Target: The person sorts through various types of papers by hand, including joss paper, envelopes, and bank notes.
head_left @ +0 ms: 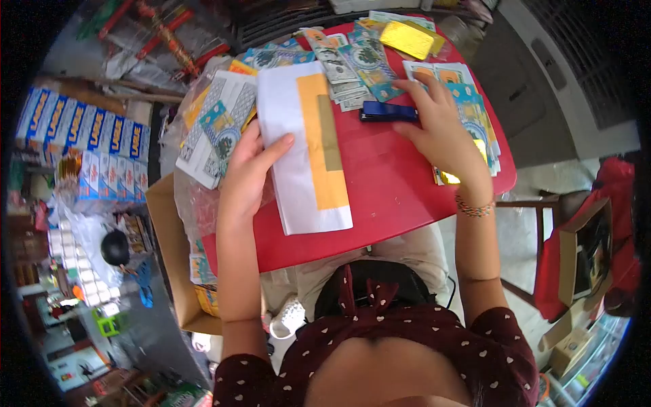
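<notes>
Held at its left edge by my left hand (pixel 254 166), a folded white paper packet (pixel 288 163) with an orange and olive strip lies over the red table (pixel 386 203). The thumb rests on top; the other fingers are partly hidden behind it. My right hand (pixel 437 125) has its fingers spread around the right end of a dark blue stapler (pixel 388 111); whether they grip it is not clear. Right of that hand is a stack of printed note-like papers (pixel 468 102). Patterned grey-and-white sheets (pixel 234 102) lie left of the packet.
Gold packets (pixel 407 39) and fanned printed notes (pixel 366 61) cover the table's far side. A cardboard box (pixel 169 251) stands at the left, beside clear plastic. Stacked blue-and-white boxes (pixel 85 129) are farther left. A red chair (pixel 553 271) holds an open box at the right.
</notes>
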